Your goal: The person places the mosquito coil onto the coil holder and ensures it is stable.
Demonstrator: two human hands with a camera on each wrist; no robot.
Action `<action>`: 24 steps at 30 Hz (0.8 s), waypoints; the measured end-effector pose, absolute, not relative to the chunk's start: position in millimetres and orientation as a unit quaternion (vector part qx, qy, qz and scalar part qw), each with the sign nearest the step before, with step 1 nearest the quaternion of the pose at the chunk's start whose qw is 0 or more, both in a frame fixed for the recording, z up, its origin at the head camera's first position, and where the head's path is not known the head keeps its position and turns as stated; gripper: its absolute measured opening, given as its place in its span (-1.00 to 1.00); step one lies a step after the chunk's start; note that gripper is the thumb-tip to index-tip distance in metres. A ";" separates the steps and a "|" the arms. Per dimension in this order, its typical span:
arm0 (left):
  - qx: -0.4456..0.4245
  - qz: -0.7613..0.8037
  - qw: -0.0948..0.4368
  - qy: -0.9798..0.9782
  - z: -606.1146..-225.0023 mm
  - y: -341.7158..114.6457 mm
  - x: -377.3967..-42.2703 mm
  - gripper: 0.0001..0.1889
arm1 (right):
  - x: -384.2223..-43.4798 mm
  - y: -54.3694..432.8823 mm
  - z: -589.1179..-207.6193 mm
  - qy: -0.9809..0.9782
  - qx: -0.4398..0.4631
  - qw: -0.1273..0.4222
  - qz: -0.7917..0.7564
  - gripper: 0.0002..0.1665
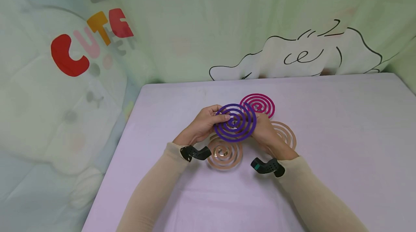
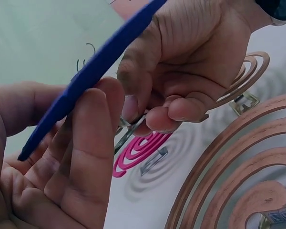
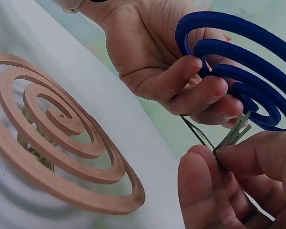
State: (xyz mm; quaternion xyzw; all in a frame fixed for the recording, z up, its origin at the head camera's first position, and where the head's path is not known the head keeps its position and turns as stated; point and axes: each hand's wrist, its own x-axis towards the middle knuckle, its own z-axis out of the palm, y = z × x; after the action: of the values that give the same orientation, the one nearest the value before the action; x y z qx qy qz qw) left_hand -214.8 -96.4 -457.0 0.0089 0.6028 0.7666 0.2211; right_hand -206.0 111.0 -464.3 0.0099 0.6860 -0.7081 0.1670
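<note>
My left hand (image 1: 204, 123) holds a blue-purple mosquito coil (image 1: 235, 140) above the table, with its thumb on the near face and fingers behind. In the right wrist view the fingertips rest against the coil's (image 3: 229, 21) underside. Just below the coil's centre, my right hand (image 1: 269, 133) pinches a small metal coil stand (image 3: 231, 138) between thumb and fingers. The stand's prongs point up towards the coil. Whether they touch the coil, I cannot tell. In the head view the coil hides the right fingertips.
Beneath the hands, a brown coil (image 1: 225, 168) sits raised on a metal stand on the white-covered table (image 1: 341, 152). Another brown coil (image 1: 293, 136) lies partly behind the right hand. A pink coil (image 1: 258, 107) stands farther back. Printed curtains (image 1: 182, 26) hang behind and left.
</note>
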 end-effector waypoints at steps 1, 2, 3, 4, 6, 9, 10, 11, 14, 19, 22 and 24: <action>0.010 0.766 0.221 0.604 -457.0 -96.4 -214.6 -0.90 | -206.2 110.8 -464.9 0.689 0.007 0.164 -0.706 -0.76; 0.011 0.765 0.220 0.606 -456.8 -96.3 -214.4 -0.89 | -206.1 110.7 -465.0 0.690 0.004 0.161 -0.706 -0.76; 0.011 0.763 0.219 0.607 -456.9 -96.2 -214.3 -0.89 | -206.0 110.6 -465.2 0.689 0.001 0.160 -0.707 -0.76; 0.012 0.762 0.218 0.609 -457.1 -96.0 -214.2 -0.88 | -206.0 110.3 -465.2 0.689 0.000 0.157 -0.708 -0.77; 0.014 0.761 0.216 0.612 -457.0 -95.7 -214.0 -0.87 | -205.9 110.5 -465.0 0.690 -0.003 0.152 -0.707 -0.78; 0.015 0.756 0.209 0.620 -457.2 -94.7 -213.7 -0.86 | -205.1 110.7 -464.2 0.693 -0.003 0.141 -0.707 -0.83; 0.015 0.754 0.206 0.624 -457.0 -94.4 -213.4 -0.85 | -204.9 111.1 -464.2 0.695 -0.001 0.138 -0.705 -0.84; 0.016 0.750 0.203 0.629 -456.9 -93.9 -213.1 -0.84 | -204.7 111.2 -464.2 0.698 -0.001 0.135 -0.703 -0.85; 0.016 0.740 0.193 0.645 -456.9 -92.8 -212.3 -0.82 | -204.0 111.8 -464.7 0.702 -0.002 0.134 -0.700 -0.93; 0.018 0.734 0.178 0.656 -455.4 -91.0 -210.9 -0.83 | -204.0 113.0 -467.0 0.693 -0.014 0.140 -0.707 -0.85; 0.017 0.737 0.166 0.654 -454.2 -90.0 -210.1 -0.85 | -204.5 112.8 -469.0 0.682 -0.014 0.157 -0.714 -0.68; 0.013 0.740 0.160 0.653 -453.8 -89.5 -209.5 -0.86 | -204.7 112.2 -469.6 0.675 -0.015 0.168 -0.719 -0.63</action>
State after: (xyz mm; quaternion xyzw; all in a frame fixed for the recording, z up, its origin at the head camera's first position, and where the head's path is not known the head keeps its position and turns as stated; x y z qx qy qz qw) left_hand -209.5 -89.5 -453.8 0.0135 0.6528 0.7403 0.1602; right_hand -204.7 112.2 -469.6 -0.0149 0.6748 -0.7185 0.1677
